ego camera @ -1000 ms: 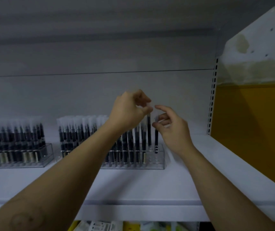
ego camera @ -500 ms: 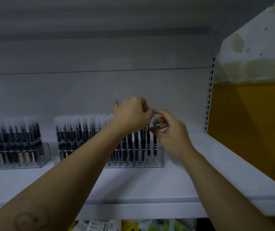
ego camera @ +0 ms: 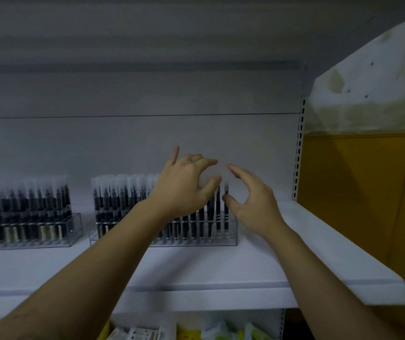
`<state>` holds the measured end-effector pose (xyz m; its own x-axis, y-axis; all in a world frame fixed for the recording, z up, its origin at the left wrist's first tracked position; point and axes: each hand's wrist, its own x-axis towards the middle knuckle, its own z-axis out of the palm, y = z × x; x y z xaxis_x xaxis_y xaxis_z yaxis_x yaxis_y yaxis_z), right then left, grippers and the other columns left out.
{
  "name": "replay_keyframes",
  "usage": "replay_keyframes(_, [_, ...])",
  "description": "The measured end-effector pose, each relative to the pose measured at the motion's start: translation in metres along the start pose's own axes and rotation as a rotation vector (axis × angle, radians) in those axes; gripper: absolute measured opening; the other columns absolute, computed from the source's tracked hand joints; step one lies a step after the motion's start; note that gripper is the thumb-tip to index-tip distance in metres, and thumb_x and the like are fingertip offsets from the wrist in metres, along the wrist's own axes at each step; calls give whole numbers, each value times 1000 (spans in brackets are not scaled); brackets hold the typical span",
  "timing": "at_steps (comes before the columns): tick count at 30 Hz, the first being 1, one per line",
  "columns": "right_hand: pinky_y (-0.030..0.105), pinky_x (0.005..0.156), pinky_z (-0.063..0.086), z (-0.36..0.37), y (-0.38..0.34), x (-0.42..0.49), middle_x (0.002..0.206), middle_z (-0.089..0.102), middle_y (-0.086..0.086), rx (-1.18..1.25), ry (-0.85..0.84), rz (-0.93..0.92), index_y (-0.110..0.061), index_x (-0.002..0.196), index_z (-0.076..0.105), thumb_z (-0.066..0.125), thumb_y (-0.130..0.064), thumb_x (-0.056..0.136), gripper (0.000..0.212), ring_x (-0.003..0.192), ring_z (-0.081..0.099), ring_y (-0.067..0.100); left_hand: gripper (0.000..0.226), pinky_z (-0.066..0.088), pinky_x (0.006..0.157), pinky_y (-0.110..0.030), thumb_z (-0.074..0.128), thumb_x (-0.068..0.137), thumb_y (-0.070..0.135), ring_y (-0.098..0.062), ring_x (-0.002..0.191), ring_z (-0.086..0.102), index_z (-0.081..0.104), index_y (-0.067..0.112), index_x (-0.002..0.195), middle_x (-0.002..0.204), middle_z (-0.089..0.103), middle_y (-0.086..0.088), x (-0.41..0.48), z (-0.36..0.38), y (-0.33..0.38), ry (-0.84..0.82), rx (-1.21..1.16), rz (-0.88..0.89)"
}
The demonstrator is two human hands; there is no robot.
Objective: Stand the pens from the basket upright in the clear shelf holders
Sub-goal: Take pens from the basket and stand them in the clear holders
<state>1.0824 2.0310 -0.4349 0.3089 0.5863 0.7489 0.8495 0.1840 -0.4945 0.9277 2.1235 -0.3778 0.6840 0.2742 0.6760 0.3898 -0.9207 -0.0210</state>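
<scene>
Head view: both hands have let go! Half a second ago they pinched pens over the holder's right end. Now the left hand [ego camera: 186, 190] and right hand [ego camera: 254, 201] hover, each grip spread and holding nothing. The end pens [ego camera: 226, 212] stand upright in the holder [ego camera: 196, 242] on the shelf [ego camera: 221, 271]. Looks like those are placed; the basket is out of sight.

Dim, flat, bluish light; soft motion blur throughout, with wide-angle bending at the edges.

Centre frame: left hand [ego camera: 184, 187] and right hand [ego camera: 251, 201], fingers spread and empty, flank the rightmost upright pens [ego camera: 218, 211] in a clear holder [ego camera: 232, 238]. A second holder [ego camera: 75, 231] stands at left.
</scene>
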Motion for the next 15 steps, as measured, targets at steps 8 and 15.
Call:
replay_keyframes(8, [36,118,26,-19,-40,-13,154,33,-8,-178,-100,-25,-29,148,33,71,-37,84,75,142,28,13,60,-6,121,-42,50,92,52,-12,143,26,36,27,146,149,41,6,-37,-28,5,-13,101,39])
replay_keyframes(15, [40,121,15,-16,-101,-25,157,27,-8,-264,-139,-108,-32,150,27,71,-41,84,80,145,20,14,63,-3,121,-43,53,91,50,-12,143,26,35,26,146,150,40,5,-84,-59,-1,9,123,-4])
